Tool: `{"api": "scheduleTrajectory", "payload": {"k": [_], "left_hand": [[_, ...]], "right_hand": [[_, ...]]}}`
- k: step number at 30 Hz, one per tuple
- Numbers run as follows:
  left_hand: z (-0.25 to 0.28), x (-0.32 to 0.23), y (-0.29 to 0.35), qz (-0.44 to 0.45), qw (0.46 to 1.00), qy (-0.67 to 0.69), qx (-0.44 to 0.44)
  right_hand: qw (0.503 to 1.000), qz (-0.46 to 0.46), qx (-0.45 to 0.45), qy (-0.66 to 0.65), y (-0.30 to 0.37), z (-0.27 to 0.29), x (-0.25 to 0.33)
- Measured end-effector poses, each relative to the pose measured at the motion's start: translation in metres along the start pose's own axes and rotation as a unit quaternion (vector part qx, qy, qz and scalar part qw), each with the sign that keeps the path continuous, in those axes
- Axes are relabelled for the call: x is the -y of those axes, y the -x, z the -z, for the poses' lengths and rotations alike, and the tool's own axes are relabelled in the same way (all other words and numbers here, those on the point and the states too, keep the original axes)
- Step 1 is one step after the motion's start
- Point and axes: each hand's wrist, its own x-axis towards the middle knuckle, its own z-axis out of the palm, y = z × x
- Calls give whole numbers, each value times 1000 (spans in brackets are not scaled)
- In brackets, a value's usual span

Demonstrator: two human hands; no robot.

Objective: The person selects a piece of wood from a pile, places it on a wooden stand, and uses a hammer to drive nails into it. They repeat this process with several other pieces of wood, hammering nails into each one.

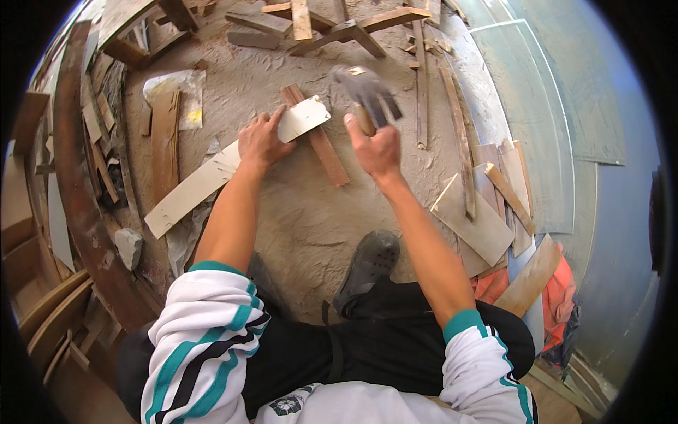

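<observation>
Hammer point(367, 92) raised in right hand point(376, 147), fist wrapped tight on the wooden handle, head blurred and up beyond the knuckles, likely mid-swing. Left hand point(260, 141) spread flat, fingers apart, pressing down on pale board point(212, 173), probably to keep it from shifting. Pale board running from under left palm back toward the left forearm and forward past the fingertips, its far end lying across a reddish wood strip point(318, 138) between the two hands. Strip angled on dusty floor point(296, 219), crossing under the board, so the overlap sits just ahead of the left fingers and below the hammer. Nail not visible, cannot tell. Dark shoe point(369, 265) near the right forearm. Loose wood scraps point(480, 205) right of right hand, more planks point(332, 25) beyond the hammer.
</observation>
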Motion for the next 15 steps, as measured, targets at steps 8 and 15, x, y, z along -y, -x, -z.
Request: {"api": "scheduleTrajectory", "payload": {"k": [8, 15], "left_hand": [[2, -4, 0, -2, 1000, 13, 12], [1, 6, 1, 3, 1000, 20, 0]], "right_hand": [[974, -106, 105, 170, 8, -30, -59], [999, -6, 24, 47, -5, -9, 24]]}}
